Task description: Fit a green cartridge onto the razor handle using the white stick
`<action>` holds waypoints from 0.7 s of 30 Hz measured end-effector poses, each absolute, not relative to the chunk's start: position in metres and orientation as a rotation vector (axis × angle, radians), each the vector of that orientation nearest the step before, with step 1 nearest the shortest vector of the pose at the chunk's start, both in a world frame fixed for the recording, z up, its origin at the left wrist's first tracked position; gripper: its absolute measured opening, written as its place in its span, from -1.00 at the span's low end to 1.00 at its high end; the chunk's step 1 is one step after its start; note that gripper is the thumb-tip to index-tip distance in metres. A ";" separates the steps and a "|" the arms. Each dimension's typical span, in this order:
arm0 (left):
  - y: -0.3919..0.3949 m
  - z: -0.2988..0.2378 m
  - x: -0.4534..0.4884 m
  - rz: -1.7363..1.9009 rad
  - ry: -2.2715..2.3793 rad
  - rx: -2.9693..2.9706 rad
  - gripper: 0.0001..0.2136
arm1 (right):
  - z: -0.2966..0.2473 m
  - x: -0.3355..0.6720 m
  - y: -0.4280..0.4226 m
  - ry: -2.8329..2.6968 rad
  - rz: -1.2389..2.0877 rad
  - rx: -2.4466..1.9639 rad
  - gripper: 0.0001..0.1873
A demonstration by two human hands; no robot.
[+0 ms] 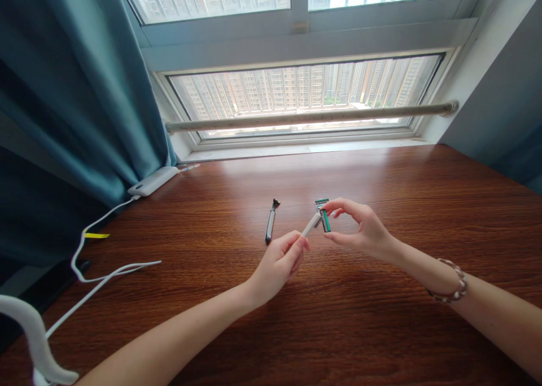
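My left hand (285, 256) is closed round the handle of a small white brush (311, 224) with dark bristles. Those bristles are at the side of a green and black razor blade cartridge (325, 220), which my right hand (359, 225) pinches upright between thumb and fingers. Whether the bristles touch it I cannot tell. Just behind, a second razor cartridge (322, 201) shows, partly hidden by the fingers. A grey and black razor handle (270, 222) lies on the table to the left of both hands.
The brown wooden table (212, 329) reaches back to the window sill. At the left are a white power strip (153, 181), its white cable (80, 245), a yellow tag (97, 236) and a curved white object (34, 324). A blue curtain (97, 81) hangs beside the window.
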State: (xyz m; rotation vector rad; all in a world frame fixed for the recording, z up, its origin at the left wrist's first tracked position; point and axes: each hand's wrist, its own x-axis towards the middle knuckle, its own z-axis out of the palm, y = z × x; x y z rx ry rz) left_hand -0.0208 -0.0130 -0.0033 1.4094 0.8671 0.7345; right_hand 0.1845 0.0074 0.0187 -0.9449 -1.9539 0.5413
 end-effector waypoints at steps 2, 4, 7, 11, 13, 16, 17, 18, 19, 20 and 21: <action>-0.013 -0.004 -0.021 0.755 0.855 1.386 -0.73 | 0.018 0.185 0.008 -1.953 0.561 -0.946 -0.57; -0.012 -0.004 -0.020 0.762 0.844 1.376 -0.73 | 0.018 0.185 0.008 -1.966 0.565 -0.943 -0.58; -0.013 -0.003 -0.021 0.754 0.852 1.408 -0.73 | 0.020 0.184 0.008 -2.023 0.536 -0.903 -0.57; -0.013 0.001 -0.022 0.704 0.925 1.532 -0.72 | 0.021 0.182 0.007 -2.095 0.431 -0.853 -0.58; -0.013 0.002 -0.023 0.678 0.974 1.606 -0.71 | 0.021 0.183 0.007 -2.105 0.391 -0.860 -0.59; -0.010 0.001 -0.023 0.688 1.047 1.669 -0.71 | 0.019 0.185 0.008 -2.074 0.373 -0.905 -0.58; -0.009 0.000 -0.023 0.705 1.070 1.674 -0.71 | 0.019 0.185 0.008 -2.067 0.381 -0.918 -0.57; -0.008 0.000 -0.023 0.726 1.086 1.672 -0.71 | 0.018 0.185 0.008 -2.065 0.394 -0.925 -0.57; -0.008 0.000 -0.023 0.743 1.093 1.667 -0.71 | 0.018 0.185 0.008 -2.069 0.408 -0.926 -0.56; -0.007 0.000 -0.023 0.753 1.088 1.665 -0.72 | 0.017 0.185 0.008 -2.075 0.421 -0.921 -0.56; -0.007 0.000 -0.023 0.751 1.076 1.669 -0.72 | 0.017 0.184 0.007 -2.082 0.433 -0.916 -0.56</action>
